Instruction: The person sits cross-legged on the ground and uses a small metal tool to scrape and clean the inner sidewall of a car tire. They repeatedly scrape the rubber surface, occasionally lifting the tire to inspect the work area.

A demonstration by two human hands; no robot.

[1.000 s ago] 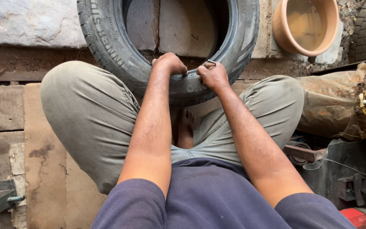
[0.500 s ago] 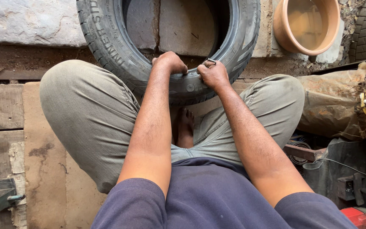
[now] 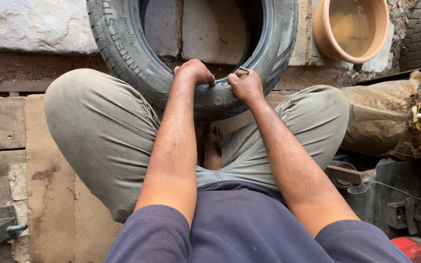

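Gripping the lower inner rim of an upright car tyre (image 3: 137,63), the left hand (image 3: 195,72) is clenched on the rubber; the right hand (image 3: 246,85), just beside it, pinches a small metal tool (image 3: 242,71). The tyre stands between the knees, a terracotta basin (image 3: 354,29) behind.

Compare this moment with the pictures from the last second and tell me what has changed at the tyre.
Nothing has visibly changed. The left hand still grips the lower inner rim of the tyre, and the right hand stays beside it on the rim, pinching a small metal piece. The tyre remains upright between the knees, and the clay-coloured bowl sits where it was.
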